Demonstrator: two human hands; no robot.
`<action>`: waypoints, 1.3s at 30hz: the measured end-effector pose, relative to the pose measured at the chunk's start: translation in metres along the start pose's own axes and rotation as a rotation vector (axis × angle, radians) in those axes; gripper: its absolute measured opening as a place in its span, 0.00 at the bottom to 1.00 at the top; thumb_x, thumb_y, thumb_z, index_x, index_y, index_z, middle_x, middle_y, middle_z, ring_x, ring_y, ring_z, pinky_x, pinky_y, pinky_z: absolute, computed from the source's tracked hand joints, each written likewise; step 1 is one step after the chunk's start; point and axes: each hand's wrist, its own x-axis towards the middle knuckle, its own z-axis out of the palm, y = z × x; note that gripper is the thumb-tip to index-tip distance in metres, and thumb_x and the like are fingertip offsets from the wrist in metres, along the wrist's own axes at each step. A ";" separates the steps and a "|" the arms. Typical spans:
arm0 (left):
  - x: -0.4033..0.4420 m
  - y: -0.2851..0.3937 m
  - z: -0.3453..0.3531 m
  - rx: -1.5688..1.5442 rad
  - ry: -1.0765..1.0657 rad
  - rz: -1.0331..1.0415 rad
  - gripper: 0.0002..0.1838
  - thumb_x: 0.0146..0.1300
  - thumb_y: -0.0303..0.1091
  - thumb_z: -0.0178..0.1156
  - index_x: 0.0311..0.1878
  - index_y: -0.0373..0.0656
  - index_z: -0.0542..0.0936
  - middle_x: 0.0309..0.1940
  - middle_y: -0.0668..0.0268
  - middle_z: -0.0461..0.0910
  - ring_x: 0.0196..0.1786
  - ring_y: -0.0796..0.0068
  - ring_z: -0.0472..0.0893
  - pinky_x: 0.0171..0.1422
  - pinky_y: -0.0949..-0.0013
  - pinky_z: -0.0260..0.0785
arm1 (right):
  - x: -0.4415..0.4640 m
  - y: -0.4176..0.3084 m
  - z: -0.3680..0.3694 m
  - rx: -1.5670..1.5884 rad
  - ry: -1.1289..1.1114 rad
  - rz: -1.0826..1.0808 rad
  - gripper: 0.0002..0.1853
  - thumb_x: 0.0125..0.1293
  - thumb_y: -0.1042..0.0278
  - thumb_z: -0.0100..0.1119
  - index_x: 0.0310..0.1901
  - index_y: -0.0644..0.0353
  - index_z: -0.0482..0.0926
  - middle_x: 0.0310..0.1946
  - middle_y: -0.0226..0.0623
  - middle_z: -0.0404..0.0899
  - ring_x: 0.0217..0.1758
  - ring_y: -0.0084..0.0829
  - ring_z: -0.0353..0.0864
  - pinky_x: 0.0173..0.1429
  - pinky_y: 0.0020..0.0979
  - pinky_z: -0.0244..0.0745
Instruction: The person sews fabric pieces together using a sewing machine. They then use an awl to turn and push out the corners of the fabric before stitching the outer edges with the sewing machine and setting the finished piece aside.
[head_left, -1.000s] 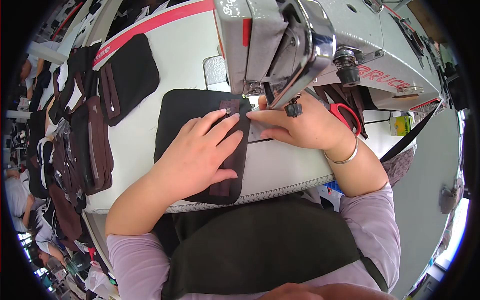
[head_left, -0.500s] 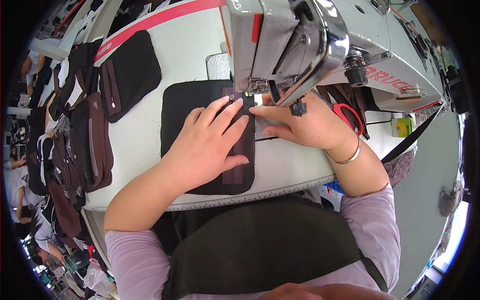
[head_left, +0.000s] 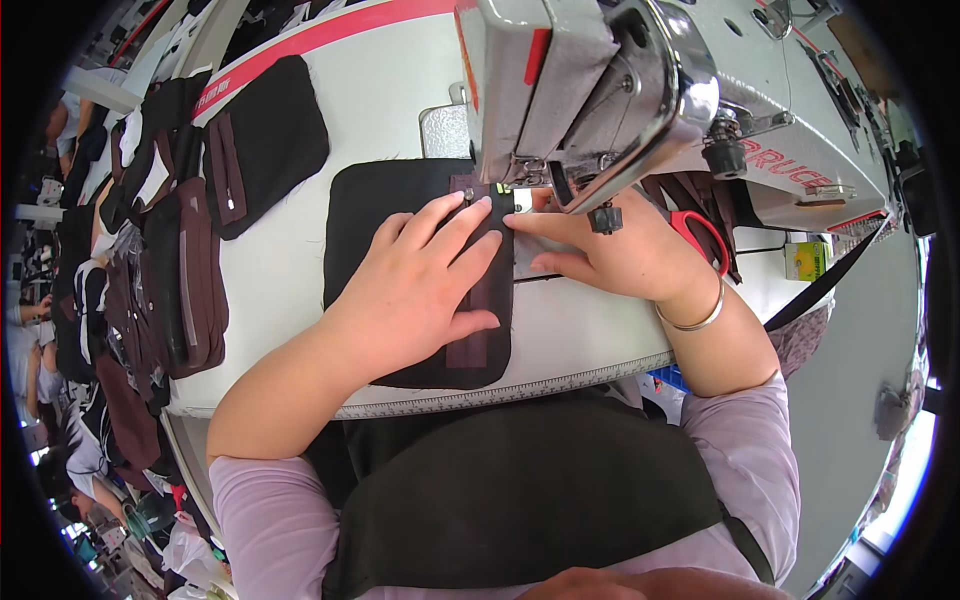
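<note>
A black fabric panel (head_left: pixel 370 215) with rounded corners lies flat under the sewing machine head (head_left: pixel 550 90). Along its right side runs a dark brown strip (head_left: pixel 467 345), with a small metal piece, perhaps a zipper pull, near its top. My left hand (head_left: pixel 425 270) rests spread on the panel, fingertips on the strip close to the presser foot area. At the panel's right edge, my right hand (head_left: pixel 620 245) touches the fabric with its outstretched index finger, thumb apart below it. Part of that hand is hidden behind the machine's metal guard.
Another black panel with a brown zipper strip (head_left: pixel 265 140) lies at the left. Beside it are stacked brown and black pieces (head_left: pixel 190 290). Red-handled scissors (head_left: pixel 703 235) and a yellow-green box (head_left: pixel 804 260) sit right of the machine. A measuring tape (head_left: pixel 520 388) lines the table's front edge.
The camera view has shifted slightly, so the machine appears a little farther right. Both hands keep nearly the same place on the panel.
</note>
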 end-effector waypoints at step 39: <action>0.001 0.004 0.009 -0.035 0.083 0.035 0.33 0.55 0.49 0.74 0.59 0.39 0.79 0.65 0.56 0.73 0.69 0.58 0.70 0.64 0.55 0.67 | 0.003 0.003 0.002 0.044 0.039 -0.100 0.21 0.51 0.61 0.78 0.49 0.52 0.89 0.36 0.33 0.83 0.38 0.38 0.80 0.46 0.41 0.75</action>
